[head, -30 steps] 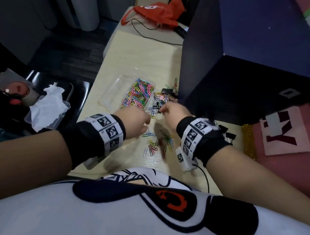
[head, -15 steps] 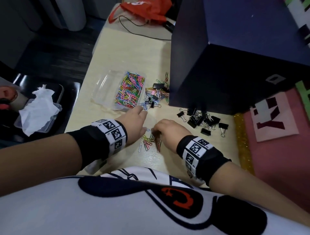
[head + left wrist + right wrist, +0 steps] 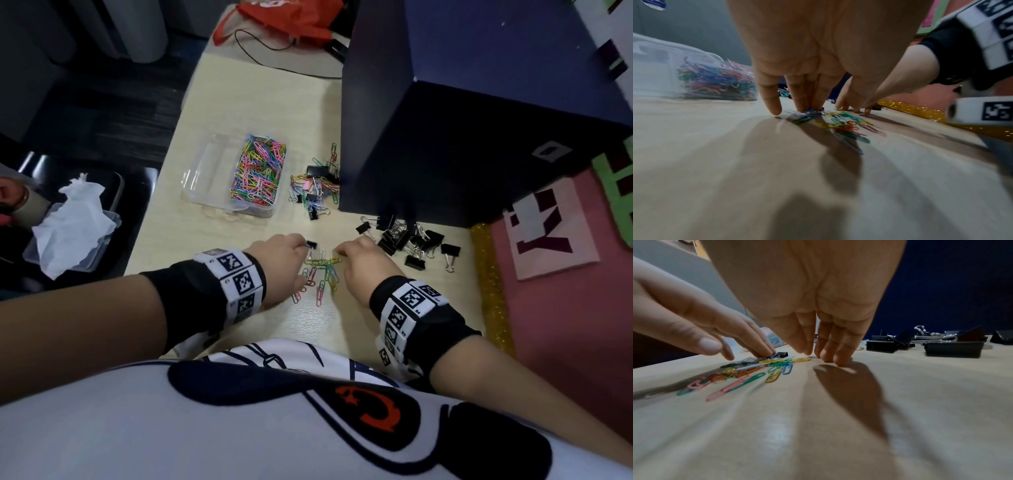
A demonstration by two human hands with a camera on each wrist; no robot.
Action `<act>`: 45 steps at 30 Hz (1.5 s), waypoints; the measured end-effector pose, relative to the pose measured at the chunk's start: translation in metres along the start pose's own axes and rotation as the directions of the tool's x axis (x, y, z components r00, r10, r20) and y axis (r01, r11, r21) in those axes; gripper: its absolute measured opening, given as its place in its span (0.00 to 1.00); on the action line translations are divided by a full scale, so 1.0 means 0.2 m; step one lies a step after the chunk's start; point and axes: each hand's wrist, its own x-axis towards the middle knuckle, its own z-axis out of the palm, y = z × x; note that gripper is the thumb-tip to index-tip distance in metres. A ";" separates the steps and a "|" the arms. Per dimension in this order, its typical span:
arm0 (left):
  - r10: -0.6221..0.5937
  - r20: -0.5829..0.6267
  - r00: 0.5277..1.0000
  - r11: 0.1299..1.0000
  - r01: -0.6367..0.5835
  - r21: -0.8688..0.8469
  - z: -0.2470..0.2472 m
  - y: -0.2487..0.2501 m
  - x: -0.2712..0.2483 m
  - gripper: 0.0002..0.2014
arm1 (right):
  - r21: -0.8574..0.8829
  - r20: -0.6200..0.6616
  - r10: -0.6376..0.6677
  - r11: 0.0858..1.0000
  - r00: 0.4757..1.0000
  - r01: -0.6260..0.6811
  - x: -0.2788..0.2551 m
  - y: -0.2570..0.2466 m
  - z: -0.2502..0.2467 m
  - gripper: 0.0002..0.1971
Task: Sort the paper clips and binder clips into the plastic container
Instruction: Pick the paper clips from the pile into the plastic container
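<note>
A clear plastic container (image 3: 205,178) sits on the table; its right compartment holds many coloured paper clips (image 3: 260,171) and its left one shows none. A small spread of loose paper clips (image 3: 322,274) lies between my hands. My left hand (image 3: 284,260) presses straight fingers (image 3: 801,97) down on these clips and a small black binder clip (image 3: 782,354). My right hand (image 3: 363,263) rests straight fingertips (image 3: 828,353) on the table just right of the spread and holds nothing. Black binder clips (image 3: 407,240) lie to its right.
A mixed heap of paper and binder clips (image 3: 315,192) lies between the container and a tall dark blue box (image 3: 445,137). A gold glitter strip (image 3: 489,281) and a pink mat (image 3: 548,308) border the right. A tissue in a clear tub (image 3: 75,219) sits left, off the table.
Both hands have drawn back from the mixed heap beside the container toward my body. My left fingers now touch a small black binder clip at the near spread of paper clips.
</note>
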 end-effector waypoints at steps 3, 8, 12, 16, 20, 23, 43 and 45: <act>0.063 0.020 0.998 0.997 -0.062 -0.037 0.02 0.01 -0.02 0.25 | -0.028 0.042 -0.015 0.999 0.999 0.016 0.00 -0.02 0.02 0.22; 0.075 -0.021 0.997 0.989 -0.077 -0.124 -0.05 -0.02 -0.01 0.19 | -0.001 0.007 -0.056 0.998 0.998 0.056 0.02 -0.06 0.04 0.17; 0.041 -0.008 0.999 0.997 -0.042 -0.067 -0.06 -0.07 -0.02 0.18 | -0.023 -0.012 -0.166 0.986 0.986 0.166 0.04 -0.10 0.04 0.17; 0.041 0.070 0.997 0.998 -0.044 0.044 -0.03 -0.07 -0.04 0.19 | -0.176 0.028 -0.198 0.964 0.980 0.200 0.06 -0.14 0.05 0.16; 0.044 0.062 0.997 0.997 -0.048 0.064 -0.02 -0.06 -0.05 0.18 | -0.140 0.004 -0.149 0.979 0.989 0.148 0.06 -0.15 0.05 0.13; 0.049 0.046 0.998 0.996 -0.053 0.076 -0.02 -0.05 -0.05 0.19 | -0.100 -0.003 -0.118 0.988 0.993 0.117 0.05 -0.16 0.05 0.09; -0.308 -0.142 0.941 0.951 0.302 -0.067 -0.18 -0.21 0.00 0.18 | -0.233 0.026 -0.101 0.967 0.995 0.105 0.02 -0.19 0.04 0.13; -0.321 -0.156 0.934 0.947 0.314 -0.068 -0.18 -0.22 0.00 0.17 | -0.216 0.018 -0.096 0.972 0.995 0.098 0.03 -0.18 0.04 0.11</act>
